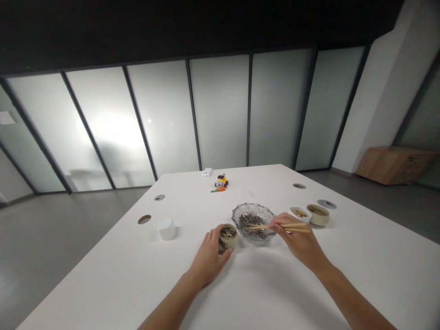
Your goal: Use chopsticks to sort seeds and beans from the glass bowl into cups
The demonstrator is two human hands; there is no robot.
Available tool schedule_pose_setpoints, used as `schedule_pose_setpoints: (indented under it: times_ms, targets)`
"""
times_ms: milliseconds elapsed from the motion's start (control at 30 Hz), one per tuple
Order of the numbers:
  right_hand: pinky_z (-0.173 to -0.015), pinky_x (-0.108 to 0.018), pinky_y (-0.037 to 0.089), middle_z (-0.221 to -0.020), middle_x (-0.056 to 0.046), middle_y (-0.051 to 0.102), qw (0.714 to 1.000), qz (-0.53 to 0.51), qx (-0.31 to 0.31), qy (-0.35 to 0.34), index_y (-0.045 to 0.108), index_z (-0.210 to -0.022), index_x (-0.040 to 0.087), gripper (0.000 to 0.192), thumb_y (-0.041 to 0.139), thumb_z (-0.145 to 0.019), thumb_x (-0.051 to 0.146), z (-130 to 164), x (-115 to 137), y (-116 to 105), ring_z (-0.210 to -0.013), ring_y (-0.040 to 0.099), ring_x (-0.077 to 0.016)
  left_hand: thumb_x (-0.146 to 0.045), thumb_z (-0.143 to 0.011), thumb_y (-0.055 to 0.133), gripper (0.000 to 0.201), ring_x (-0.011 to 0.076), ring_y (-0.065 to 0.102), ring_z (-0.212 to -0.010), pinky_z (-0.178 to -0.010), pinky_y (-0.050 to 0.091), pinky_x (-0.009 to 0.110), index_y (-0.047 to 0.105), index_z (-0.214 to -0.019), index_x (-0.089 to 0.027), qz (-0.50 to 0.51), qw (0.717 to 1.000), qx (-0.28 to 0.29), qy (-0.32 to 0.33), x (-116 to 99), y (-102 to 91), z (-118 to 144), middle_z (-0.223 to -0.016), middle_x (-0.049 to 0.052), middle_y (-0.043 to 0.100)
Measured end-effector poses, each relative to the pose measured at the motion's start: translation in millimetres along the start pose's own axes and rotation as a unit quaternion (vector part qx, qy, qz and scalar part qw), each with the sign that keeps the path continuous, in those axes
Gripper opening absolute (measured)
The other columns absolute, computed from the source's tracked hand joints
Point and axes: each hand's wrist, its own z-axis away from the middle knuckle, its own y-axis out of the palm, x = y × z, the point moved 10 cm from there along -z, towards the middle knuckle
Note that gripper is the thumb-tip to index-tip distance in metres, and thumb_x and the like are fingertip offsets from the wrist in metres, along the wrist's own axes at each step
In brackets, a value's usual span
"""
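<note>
My left hand curls round a small beige cup, thumb on the near side and fingers on the left. Striped seeds, which look like sunflower seeds, fill the cup. Between the fingers of my right hand is a pair of wooden chopsticks. Their tips reach left into a clear scalloped glass bowl, among dark seeds. Whether the tips pinch a seed is too small to tell. The glass bowl stands just right of the cup, and my right hand partly covers its right rim.
Beyond my right hand stand a white bowl of pale nuts or beans and another beige cup. A white container sits at left. Farther back are a yellow toy vehicle, an orange-and-green object and a white box.
</note>
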Motion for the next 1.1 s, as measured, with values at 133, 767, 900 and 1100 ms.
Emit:
schedule_pose_setpoints:
  times_ms: [133,767,900,1100]
  targets:
    - [-0.074,-0.037,0.064,-0.085,-0.009,0.081,1.000,-0.001,0.022,0.007,0.086,-0.081,0.026,0.059,0.071,-0.099,0.080,1.2,0.5,6.6,-0.080,0.076,-0.0257,-0.030,-0.095,0.073,0.076,0.0350,0.054,-0.153,-0.135,0.040,0.055,0.047,-0.167,-0.024,0.001,1.000,0.002,-0.002,-0.5,0.4,0.3,-0.164,0.016,0.061]
    - [-0.074,-0.039,0.065,-0.088,-0.009,0.083,0.994,0.033,-0.087,-0.055,0.088,-0.088,0.029,0.049,0.068,-0.107,0.069,8.9,20.8,-11.3,-0.080,0.078,-0.0262,-0.031,-0.095,0.073,0.076,0.0354,0.056,-0.152,-0.134,0.042,0.055,0.048,-0.166,-0.025,0.000,1.000,-0.005,0.001,1.2,-0.1,0.1,-0.162,0.016,0.062]
    - [-0.073,-0.037,0.065,-0.089,-0.008,0.084,0.993,0.002,-0.104,-0.050,0.088,-0.090,0.029,0.045,0.069,-0.108,0.066,14.5,28.1,-4.4,-0.082,0.080,-0.0255,-0.031,-0.094,0.074,0.078,0.0355,0.055,-0.153,-0.134,0.041,0.055,0.048,-0.167,-0.025,0.003,1.000,-0.003,-0.004,0.3,-0.3,0.3,-0.164,0.016,0.062]
    - [-0.071,-0.037,0.063,-0.084,-0.008,0.082,0.996,0.006,-0.082,-0.042,0.084,-0.084,0.028,0.055,0.065,-0.107,0.074,11.6,27.9,-1.1,-0.078,0.077,-0.0257,-0.029,-0.095,0.072,0.075,0.0347,0.055,-0.153,-0.135,0.041,0.054,0.048,-0.166,-0.025,-0.001,1.000,0.000,0.002,-3.0,-0.2,0.8,-0.164,0.015,0.061]
